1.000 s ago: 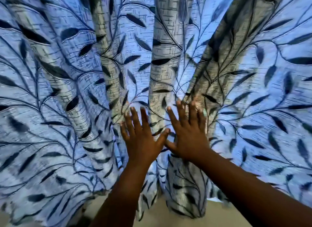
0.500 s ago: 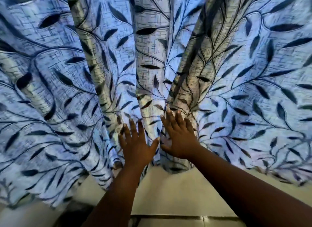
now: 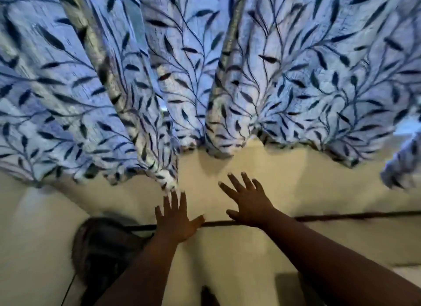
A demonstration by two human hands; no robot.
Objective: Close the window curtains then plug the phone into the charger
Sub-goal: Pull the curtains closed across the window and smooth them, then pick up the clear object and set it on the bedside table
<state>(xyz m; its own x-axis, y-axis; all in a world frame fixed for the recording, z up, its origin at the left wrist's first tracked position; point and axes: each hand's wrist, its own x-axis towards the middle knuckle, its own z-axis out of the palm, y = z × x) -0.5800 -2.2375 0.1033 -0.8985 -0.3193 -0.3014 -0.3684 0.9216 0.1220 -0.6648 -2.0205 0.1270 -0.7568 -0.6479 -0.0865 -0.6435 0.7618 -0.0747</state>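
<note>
The blue-white curtains (image 3: 284,82) with a dark leaf print hang drawn together across the upper part of the view, their folds meeting near the middle. My left hand (image 3: 176,219) is below the hem with spread fingers, the fingertips just under the left panel's lower edge. My right hand (image 3: 247,198) is also spread, held apart from the fabric in front of the cream wall (image 3: 319,191). Neither hand holds anything. No phone or charger shows.
A dark round object (image 3: 102,244), blurred, sits low on the left with a thin cable running down from it. A dark horizontal line (image 3: 341,216) crosses the wall behind my hands. A dark shape (image 3: 208,296) pokes up at the bottom edge.
The view has tilted downward and both hands have dropped off the curtain folds to below the hem. The wall under the curtain and the dark round object have come into sight.
</note>
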